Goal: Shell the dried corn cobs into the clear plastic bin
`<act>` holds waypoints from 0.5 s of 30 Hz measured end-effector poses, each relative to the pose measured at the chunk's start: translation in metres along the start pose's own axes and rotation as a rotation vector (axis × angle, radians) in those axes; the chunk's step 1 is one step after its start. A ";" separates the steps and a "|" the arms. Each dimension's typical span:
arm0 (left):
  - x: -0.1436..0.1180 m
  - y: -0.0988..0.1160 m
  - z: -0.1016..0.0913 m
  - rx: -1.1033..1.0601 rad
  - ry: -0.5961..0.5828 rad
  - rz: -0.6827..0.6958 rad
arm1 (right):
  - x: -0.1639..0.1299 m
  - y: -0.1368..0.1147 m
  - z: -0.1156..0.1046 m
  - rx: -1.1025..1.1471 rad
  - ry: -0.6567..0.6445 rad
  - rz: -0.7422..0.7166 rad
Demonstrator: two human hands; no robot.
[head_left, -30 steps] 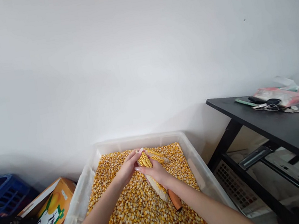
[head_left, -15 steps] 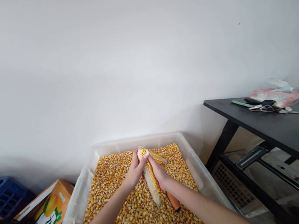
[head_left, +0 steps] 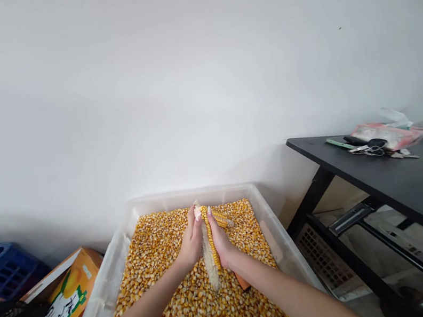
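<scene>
Both hands meet over a bin of loose corn kernels (head_left: 188,308). My left hand (head_left: 191,239) is closed around a pale, stripped corn cob (head_left: 212,274), whose lower end points toward me. Against its right side, yellow kernel rows of an ear of corn (head_left: 213,247) lie pressed under my right hand (head_left: 222,244). Whether these are two pieces or one half-stripped ear, I cannot tell. Beyond my right fingers another ear with kernels (head_left: 223,219) rests on the pile. An orange-brown object (head_left: 242,282) is partly hidden beneath my right wrist.
The translucent plastic bin (head_left: 284,233) stands against a white wall. On the left are an orange cardboard box (head_left: 77,289) and a blue crate (head_left: 6,276). At the right, a dark table (head_left: 394,182) carries scissors (head_left: 372,148), a green-handled item and plastic bags.
My hands have shifted slightly, with the fingers straighter along the corn. The cob's lower end has swung a little left. The view has tilted slightly.
</scene>
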State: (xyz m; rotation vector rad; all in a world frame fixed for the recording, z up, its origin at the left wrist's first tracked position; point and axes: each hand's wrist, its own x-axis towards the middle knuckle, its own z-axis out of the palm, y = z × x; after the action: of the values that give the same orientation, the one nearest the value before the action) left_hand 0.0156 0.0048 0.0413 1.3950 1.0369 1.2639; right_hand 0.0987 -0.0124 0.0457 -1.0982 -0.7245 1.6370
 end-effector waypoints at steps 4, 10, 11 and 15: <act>0.000 0.002 0.003 0.007 0.092 -0.064 | 0.005 0.017 0.001 -0.012 0.003 -0.220; -0.001 -0.009 0.005 0.098 0.110 -0.021 | 0.004 0.024 0.000 0.068 -0.019 -0.208; 0.000 -0.012 0.005 0.101 0.109 -0.009 | 0.003 0.023 0.000 0.075 -0.017 -0.199; 0.000 -0.022 0.004 0.129 0.107 -0.003 | 0.000 0.019 0.000 0.085 0.017 -0.127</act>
State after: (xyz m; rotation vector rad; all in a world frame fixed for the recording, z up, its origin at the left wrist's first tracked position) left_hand 0.0195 0.0089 0.0201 1.4343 1.2121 1.3002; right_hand 0.0910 -0.0183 0.0296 -0.9842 -0.6931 1.5352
